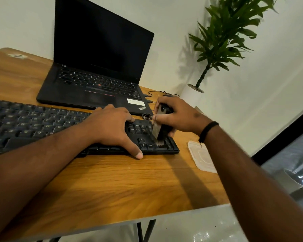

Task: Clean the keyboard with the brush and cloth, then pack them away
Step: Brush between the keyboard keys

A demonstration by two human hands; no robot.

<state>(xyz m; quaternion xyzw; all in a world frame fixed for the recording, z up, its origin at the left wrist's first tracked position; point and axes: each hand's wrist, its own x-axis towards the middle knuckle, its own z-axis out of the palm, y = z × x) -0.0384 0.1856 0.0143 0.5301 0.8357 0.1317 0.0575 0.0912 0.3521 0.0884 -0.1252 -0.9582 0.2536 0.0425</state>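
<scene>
we are holding the brush in our right hand, fingers and thumb curled round its body, and its long axis is standing nearly upright, tipped a little, with the bristles pressing down on the keys at the right end of the keyboard. our left hand is lying flat over the keys just left of the brush, fingers straight and the thumb hooking over the near edge onto the table, pressing and gripping nothing. the keyboard is running long across the table, and almost all of its length is stretching away to the left of the brush, under and past the left hand. so we are judging that the coming strokes are needing to travel leftward along that axis, and the steadying hand is lying in their way. the right hand is the nearer one to the clear lid lying just right of the keyboard. we are not seeing the cloth anywhere.
</scene>
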